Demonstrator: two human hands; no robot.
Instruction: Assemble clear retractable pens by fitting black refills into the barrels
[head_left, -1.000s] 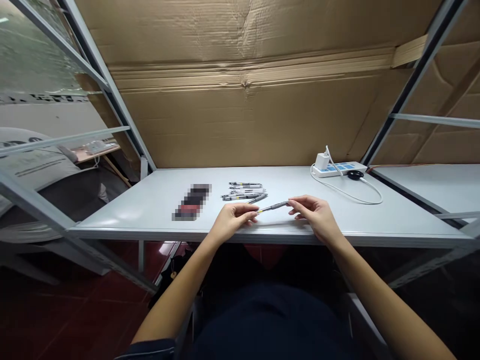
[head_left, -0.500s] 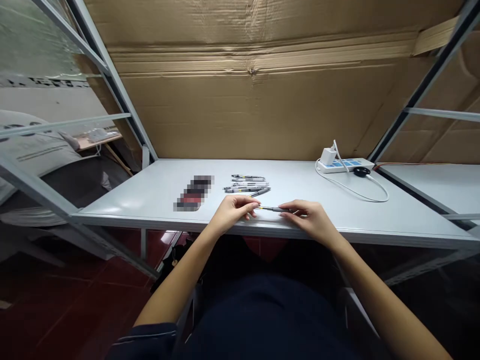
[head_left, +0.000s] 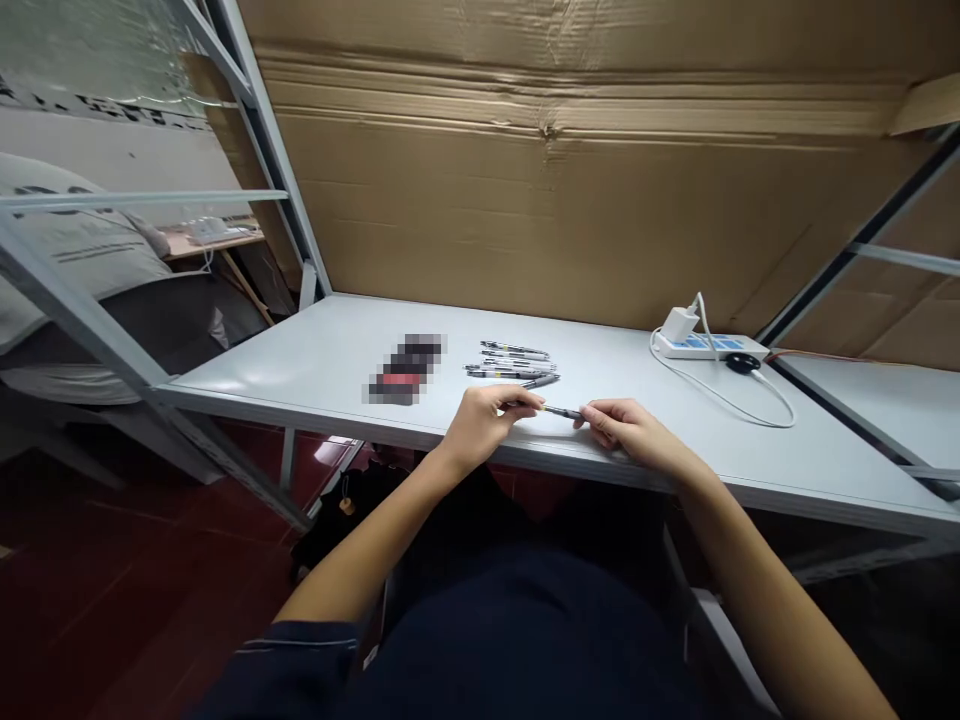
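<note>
A slim grey-and-black pen (head_left: 562,411) lies across the gap between my hands, just above the table's front edge. My left hand (head_left: 487,428) pinches its left end, and my right hand (head_left: 626,428) holds its right end in the fingertips. Just beyond my left hand, a loose pen (head_left: 541,381) rests at the front of a small group of several pens (head_left: 510,362). Left of that group lies a dark object with a red band (head_left: 405,370), pixelated so that its kind cannot be told.
The white table (head_left: 315,360) has cardboard behind it and metal frame uprights at both sides. A power strip (head_left: 712,346) with a white charger (head_left: 679,325) and looped cable stands at the back right. A lower shelf surface (head_left: 862,410) lies to the right.
The whole view has tilted and shifted. My hands have drawn closer together near the table's front edge, still holding the pen, which now slopes slightly down to the right.
</note>
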